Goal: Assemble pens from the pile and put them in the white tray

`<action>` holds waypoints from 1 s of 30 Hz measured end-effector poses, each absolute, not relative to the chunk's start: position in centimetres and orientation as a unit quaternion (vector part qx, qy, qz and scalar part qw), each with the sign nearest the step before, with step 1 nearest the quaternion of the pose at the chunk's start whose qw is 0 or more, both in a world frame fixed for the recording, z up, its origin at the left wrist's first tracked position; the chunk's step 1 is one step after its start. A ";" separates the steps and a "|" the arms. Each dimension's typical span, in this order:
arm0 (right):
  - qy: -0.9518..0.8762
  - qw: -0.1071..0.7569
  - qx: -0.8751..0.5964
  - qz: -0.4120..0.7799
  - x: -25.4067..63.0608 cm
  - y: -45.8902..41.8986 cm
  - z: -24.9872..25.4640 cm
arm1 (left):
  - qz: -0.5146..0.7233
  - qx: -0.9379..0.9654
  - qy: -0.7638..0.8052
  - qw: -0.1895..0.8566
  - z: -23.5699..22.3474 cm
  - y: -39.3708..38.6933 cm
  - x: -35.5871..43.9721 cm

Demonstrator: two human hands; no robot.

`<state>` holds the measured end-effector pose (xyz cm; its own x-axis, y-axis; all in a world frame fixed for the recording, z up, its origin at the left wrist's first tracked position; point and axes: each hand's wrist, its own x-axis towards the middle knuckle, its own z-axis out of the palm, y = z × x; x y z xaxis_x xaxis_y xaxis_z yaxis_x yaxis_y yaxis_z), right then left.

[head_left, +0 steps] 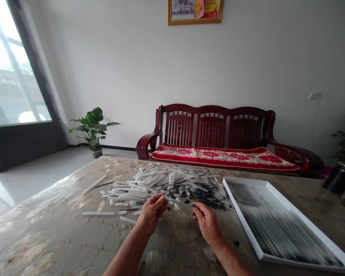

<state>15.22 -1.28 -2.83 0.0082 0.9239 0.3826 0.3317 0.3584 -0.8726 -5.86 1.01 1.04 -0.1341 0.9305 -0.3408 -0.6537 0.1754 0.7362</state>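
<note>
A slim, pale pen [180, 202] spans the gap between my two hands, held almost level above the table. My left hand [153, 211] pinches its left end between thumb and fingers. At the other end, my right hand [206, 221] is closed on it, with the fingertips partly hidden. Just beyond my hands lies a loose heap of white pen barrels [149, 184]. Small black pen parts [209, 195], likely caps, and thin dark refills are mixed in on its right side.
To the right, a white shallow tray [248, 235] holds rows of pens [287, 234]. Single barrels [98, 213] lie left on the patterned table [60, 230]. A black container [337, 178] stands at the far right; a wooden bench [212, 130] is behind the table.
</note>
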 end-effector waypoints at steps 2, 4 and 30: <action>-0.649 0.516 -0.486 0.276 15.2 -1.2 -2.9 | 0.620 0.168 0.430 0.635 1.1 1.0 -5.8; -0.661 0.513 -0.481 0.263 15.3 -1.3 -2.9 | 0.618 0.172 0.432 0.634 1.1 0.9 -5.8; -0.553 0.301 -0.537 0.561 15.7 -1.9 2.3 | 0.610 0.360 0.412 0.573 1.4 0.1 -5.1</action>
